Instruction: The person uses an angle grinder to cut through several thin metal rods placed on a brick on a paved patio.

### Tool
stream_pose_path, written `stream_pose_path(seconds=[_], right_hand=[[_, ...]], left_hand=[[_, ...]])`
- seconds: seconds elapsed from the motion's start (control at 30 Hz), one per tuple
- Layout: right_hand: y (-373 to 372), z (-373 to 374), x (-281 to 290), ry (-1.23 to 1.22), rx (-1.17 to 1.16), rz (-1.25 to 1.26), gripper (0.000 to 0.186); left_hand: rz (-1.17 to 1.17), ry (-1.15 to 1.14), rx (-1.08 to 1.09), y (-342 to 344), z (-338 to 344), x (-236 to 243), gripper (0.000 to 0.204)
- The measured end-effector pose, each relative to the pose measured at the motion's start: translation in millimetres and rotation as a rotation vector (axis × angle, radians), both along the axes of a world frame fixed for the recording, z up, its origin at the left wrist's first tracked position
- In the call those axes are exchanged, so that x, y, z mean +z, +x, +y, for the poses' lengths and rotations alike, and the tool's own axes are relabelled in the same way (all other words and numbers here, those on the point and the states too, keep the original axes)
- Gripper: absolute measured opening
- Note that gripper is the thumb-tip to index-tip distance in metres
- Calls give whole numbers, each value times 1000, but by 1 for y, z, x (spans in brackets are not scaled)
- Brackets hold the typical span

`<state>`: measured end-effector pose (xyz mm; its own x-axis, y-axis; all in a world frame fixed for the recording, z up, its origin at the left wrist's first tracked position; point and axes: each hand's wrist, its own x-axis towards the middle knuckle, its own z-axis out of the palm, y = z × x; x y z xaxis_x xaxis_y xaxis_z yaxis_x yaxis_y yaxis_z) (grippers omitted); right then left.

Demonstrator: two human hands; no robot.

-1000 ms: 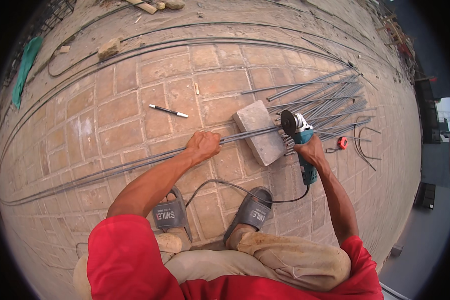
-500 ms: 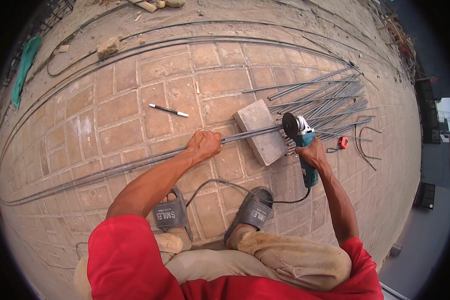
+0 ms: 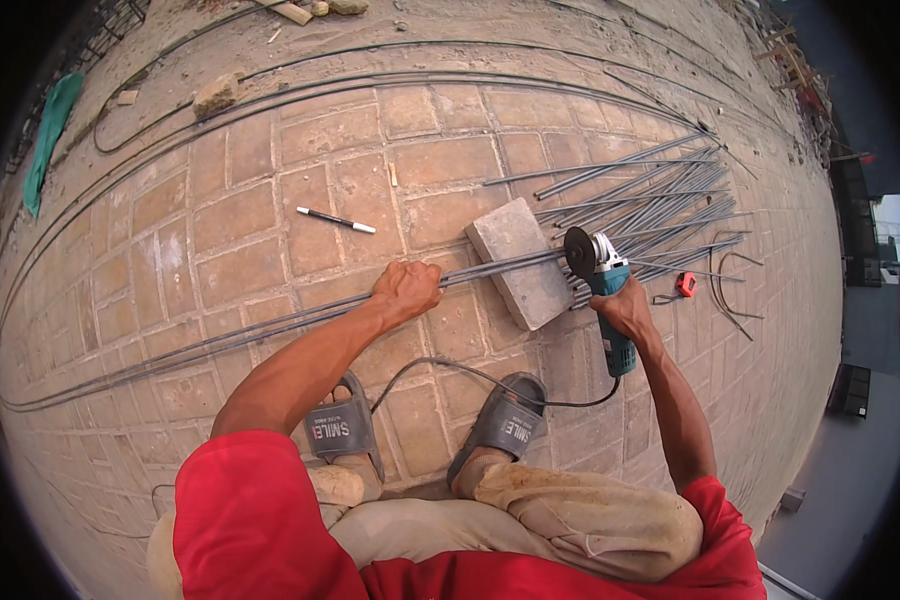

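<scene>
My left hand (image 3: 408, 287) is closed around a few long thin steel rods (image 3: 300, 311), left of a grey concrete block (image 3: 518, 262). The rods lie across the block's top and run far off to the left, where they bend back. In my right hand (image 3: 625, 306) is a teal angle grinder (image 3: 615, 335), gripped by its body. Its dark cutting disc (image 3: 579, 252) stands upright by the rods, just beyond the block's right edge. Whether the disc touches the rods or spins, I cannot tell. The grinder's black cord (image 3: 470, 370) curves past my sandals.
Several cut steel rods (image 3: 660, 195) lie piled at the right, beyond the grinder. A red tape measure (image 3: 686, 285) and bent wire (image 3: 722, 290) lie near them. On the brick paving rests a black-and-white marker (image 3: 336, 220). Long rods (image 3: 410, 75) curve along the far side.
Almost nothing differs. Both hands, the grinder and the rods hold nearly the same places, with only a very slight shift of the view.
</scene>
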<state>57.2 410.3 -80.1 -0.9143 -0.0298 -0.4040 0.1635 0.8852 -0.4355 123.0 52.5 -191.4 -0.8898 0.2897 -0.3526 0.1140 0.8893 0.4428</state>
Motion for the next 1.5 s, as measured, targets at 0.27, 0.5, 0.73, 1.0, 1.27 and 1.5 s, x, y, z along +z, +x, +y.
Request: stream_pose_path(seconds=[0.27,0.5,0.73,1.0,1.27,1.5], right_hand=[[-2,0,-1,20,-13,-23,58],[0,-5,3,7,-12,22,57],[-2,-5,4,1,15,15,55],[0,-5,6,-1,23,40,51],[-1,-6,10,12,47,36,49],[-6,-2,2,0,49,45,47]], left_hand=[[-17,-9,-10,0,-1,0,31],[2,-5,18,1,0,-4,29],[-7,13,38,0,0,-1,28],[15,2,19,0,0,-1,30],[35,1,20,1,1,-1,31],[24,-19,28,0,1,-2,29]])
